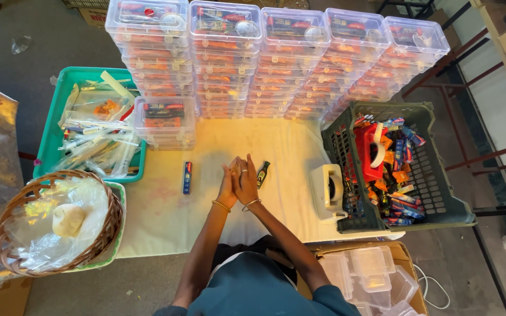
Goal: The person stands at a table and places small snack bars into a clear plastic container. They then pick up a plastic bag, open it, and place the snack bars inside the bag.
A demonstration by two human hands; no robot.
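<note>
Presently our left hand and right hand press together, palms closed on each other, holding nothing we can see; small dark bottle lies just beside them on the surface; blue tube well left.

light: warm, bright on table | shadows: soft | focus: sharp | edges: wide-angle bending, dimmer corners
</note>
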